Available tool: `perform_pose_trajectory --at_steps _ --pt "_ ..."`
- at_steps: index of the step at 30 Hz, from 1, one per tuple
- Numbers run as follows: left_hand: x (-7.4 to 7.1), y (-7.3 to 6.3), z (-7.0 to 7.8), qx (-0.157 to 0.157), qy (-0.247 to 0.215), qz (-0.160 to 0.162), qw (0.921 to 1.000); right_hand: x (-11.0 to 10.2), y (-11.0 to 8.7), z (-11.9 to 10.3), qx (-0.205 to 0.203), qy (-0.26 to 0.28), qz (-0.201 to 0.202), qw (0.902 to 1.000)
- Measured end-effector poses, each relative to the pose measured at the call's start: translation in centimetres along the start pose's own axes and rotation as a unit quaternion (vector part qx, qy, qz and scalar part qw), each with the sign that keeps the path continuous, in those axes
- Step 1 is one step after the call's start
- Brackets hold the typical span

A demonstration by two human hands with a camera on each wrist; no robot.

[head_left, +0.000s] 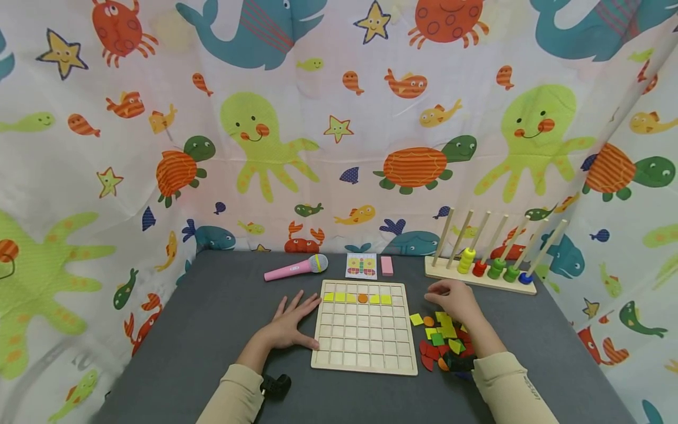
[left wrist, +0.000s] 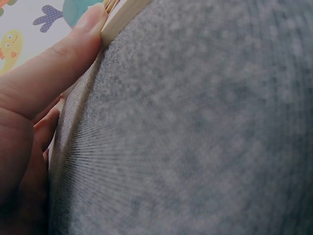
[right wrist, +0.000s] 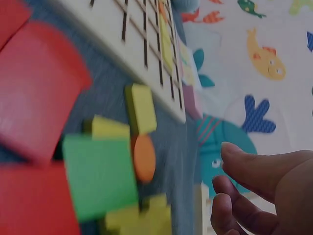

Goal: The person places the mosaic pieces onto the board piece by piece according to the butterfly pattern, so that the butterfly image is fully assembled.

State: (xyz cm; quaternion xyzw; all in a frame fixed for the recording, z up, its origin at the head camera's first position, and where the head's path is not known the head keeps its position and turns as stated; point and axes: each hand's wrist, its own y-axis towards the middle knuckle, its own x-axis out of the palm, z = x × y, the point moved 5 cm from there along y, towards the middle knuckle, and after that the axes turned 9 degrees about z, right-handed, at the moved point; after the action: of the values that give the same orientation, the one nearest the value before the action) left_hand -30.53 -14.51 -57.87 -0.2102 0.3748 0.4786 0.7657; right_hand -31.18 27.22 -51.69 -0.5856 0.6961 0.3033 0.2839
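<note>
A wooden grid board [head_left: 357, 333] lies flat on the dark table. Along its second row from the back sit several yellow square tiles [head_left: 341, 297] and one orange disc [head_left: 362, 298]. My left hand [head_left: 283, 328] rests at the board's left side with fingers spread; in the left wrist view its thumb [left wrist: 73, 54] touches the board's edge. To the right lies a loose pile of yellow, red, green and orange pieces, including a green square [right wrist: 100, 176] and a red piece [right wrist: 41, 83]. Above the pile's far side hovers my right hand [head_left: 457, 299], fingers loosely bent, nothing visible between them.
Behind the board lie a pink toy microphone [head_left: 296, 268], a pattern card [head_left: 361, 266] and a pink block [head_left: 387, 266]. A wooden peg stand [head_left: 439, 268] with coloured rings stands at the back right. A sea-animal curtain [head_left: 328, 218] hangs behind the table.
</note>
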Motion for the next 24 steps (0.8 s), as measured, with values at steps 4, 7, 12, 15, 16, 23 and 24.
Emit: perform_pose_trajectory --at_steps 4,7,12,15,16,23,24 --pt "-0.3 -0.2 0.4 -0.008 0.0 -0.006 1.0 -0.8 -0.3 1.4 0.007 0.001 0.007 0.9999" --pt "-0.4 -0.2 0.6 -0.009 0.005 -0.01 0.9999 -1.5 -0.7 2.7 0.019 -0.004 0.011 0.9998" --pt "-0.1 -0.1 0.6 -0.009 0.014 -0.017 0.9997 -2.7 -1.5 4.7 0.063 -0.038 0.012 0.9972" --pt "-0.2 -0.2 0.7 -0.011 0.015 -0.014 0.9997 -3.0 -1.7 5.4 0.082 -0.056 0.006 0.9951" --pt "-0.2 -0.2 0.8 -0.012 0.018 -0.012 0.9997 -3.0 -1.6 5.5 0.084 -0.06 0.004 0.9946" --pt "-0.5 -0.1 0.8 -0.014 0.028 -0.007 0.9995 -2.9 -1.4 6.0 0.089 -0.07 -0.001 0.9935" --pt "-0.5 -0.1 0.8 -0.013 0.027 -0.007 0.9995 -2.9 -1.4 6.1 0.091 -0.072 -0.002 0.9933"
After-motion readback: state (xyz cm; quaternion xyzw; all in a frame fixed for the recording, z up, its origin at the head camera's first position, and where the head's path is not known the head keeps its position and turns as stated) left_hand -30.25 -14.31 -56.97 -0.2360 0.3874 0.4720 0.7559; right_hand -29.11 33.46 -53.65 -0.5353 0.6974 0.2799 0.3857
